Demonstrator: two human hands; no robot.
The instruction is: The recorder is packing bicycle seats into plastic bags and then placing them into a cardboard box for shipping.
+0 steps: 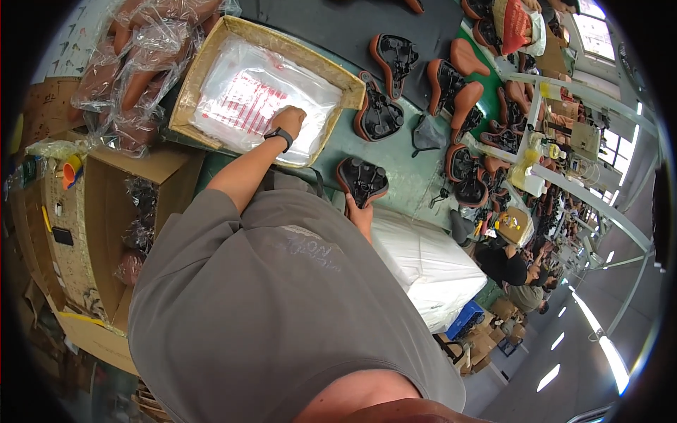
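My left hand (290, 121), with a dark band on its wrist, is closed at the top of a stack of clear plastic bags (236, 95) with red print. Its curled fingertips are partly hidden, pressed into the top bag. The stack lies in a shallow, worn cardboard box (189, 106). Close to my body, my right hand (360, 216) grips a bicycle saddle (362, 180) by its narrow end, with the black underside facing up and a brown rim showing. Two more upturned saddles, one nearer (379, 113) and one farther (396, 58), lie beyond it on the green table.
Bagged brown saddles (144, 70) are heaped at the far left, above an open carton (134, 211). Rows of saddles (465, 173) and a grey face mask (427, 134) lie to the right. A white-wrapped block (423, 261) stands beside me. Other people (504, 271) work farther right.
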